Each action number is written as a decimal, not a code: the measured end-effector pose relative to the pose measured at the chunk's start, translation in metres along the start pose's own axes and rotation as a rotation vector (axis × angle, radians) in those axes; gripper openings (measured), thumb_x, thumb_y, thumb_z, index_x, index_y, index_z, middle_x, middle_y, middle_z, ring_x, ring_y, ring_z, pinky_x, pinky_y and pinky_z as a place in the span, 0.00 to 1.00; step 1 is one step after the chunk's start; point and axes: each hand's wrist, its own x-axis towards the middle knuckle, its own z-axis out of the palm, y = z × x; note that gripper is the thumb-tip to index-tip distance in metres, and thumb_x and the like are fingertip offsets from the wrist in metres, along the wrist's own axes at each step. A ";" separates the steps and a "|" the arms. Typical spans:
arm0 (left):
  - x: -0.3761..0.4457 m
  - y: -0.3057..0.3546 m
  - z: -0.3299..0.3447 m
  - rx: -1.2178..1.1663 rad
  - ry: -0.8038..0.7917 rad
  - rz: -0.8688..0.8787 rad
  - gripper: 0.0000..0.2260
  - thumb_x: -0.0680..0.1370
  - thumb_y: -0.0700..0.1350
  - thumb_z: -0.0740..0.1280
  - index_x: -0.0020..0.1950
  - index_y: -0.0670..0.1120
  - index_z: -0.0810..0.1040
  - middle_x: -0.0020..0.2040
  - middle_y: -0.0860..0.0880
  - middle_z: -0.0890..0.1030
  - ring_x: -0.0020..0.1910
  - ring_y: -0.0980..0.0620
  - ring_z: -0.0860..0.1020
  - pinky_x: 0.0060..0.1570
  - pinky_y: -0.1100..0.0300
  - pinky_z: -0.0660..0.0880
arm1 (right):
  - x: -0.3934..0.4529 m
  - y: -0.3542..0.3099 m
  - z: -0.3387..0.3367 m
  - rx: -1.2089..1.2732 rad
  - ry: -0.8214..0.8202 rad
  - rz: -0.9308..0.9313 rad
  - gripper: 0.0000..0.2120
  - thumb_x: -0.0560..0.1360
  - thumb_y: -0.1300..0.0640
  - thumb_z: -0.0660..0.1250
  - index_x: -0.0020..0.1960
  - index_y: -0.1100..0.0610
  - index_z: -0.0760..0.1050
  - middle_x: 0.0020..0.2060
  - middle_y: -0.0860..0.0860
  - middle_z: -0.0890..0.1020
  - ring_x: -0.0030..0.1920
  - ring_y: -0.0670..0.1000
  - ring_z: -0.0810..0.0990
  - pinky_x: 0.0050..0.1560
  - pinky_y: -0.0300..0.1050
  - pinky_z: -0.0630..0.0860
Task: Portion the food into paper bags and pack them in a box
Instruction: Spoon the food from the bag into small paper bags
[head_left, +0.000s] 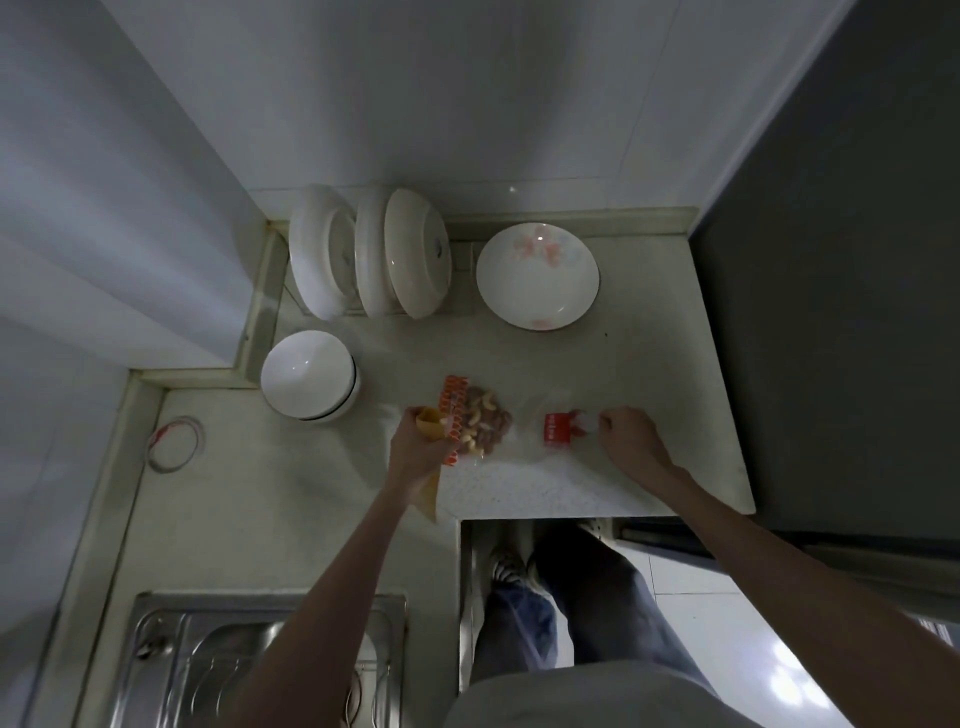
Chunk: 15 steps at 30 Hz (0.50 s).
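Observation:
A clear bag of mixed nuts (480, 422) with an orange patterned strip lies on the pale counter (519, 364). My left hand (415, 447) is closed around a yellow-brown paper bag (431, 467) just left of the nuts; the bag hangs down past my wrist. To the right lies a clear packet with a red label (558, 429). My right hand (626, 434) pinches that packet's right end with its fingertips. No box is in view.
Several white plates (369, 254) stand on edge at the back. A flowered plate (537, 275) lies flat beside them. An upturned white bowl (309, 374) sits left. A ring (174, 444) lies far left. A steel sink (208, 660) is at lower left.

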 end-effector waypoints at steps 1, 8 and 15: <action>0.002 0.002 0.003 -0.001 -0.012 0.005 0.23 0.67 0.42 0.76 0.57 0.49 0.70 0.47 0.52 0.78 0.40 0.58 0.79 0.26 0.72 0.72 | 0.004 -0.001 0.002 0.009 0.000 -0.001 0.18 0.78 0.58 0.61 0.29 0.60 0.69 0.24 0.52 0.70 0.25 0.47 0.65 0.26 0.42 0.57; 0.012 0.004 0.017 -0.033 -0.089 0.000 0.18 0.66 0.42 0.76 0.51 0.56 0.75 0.42 0.58 0.81 0.37 0.62 0.81 0.28 0.72 0.73 | 0.014 -0.012 0.014 0.196 -0.130 -0.142 0.10 0.77 0.63 0.63 0.46 0.58 0.83 0.30 0.50 0.78 0.29 0.43 0.71 0.29 0.31 0.65; 0.028 -0.003 0.023 -0.005 -0.138 -0.057 0.25 0.64 0.42 0.76 0.59 0.41 0.75 0.49 0.44 0.82 0.47 0.49 0.82 0.46 0.54 0.82 | 0.024 -0.042 0.028 0.123 -0.295 -0.207 0.09 0.74 0.70 0.61 0.42 0.61 0.77 0.37 0.57 0.81 0.38 0.53 0.79 0.38 0.44 0.73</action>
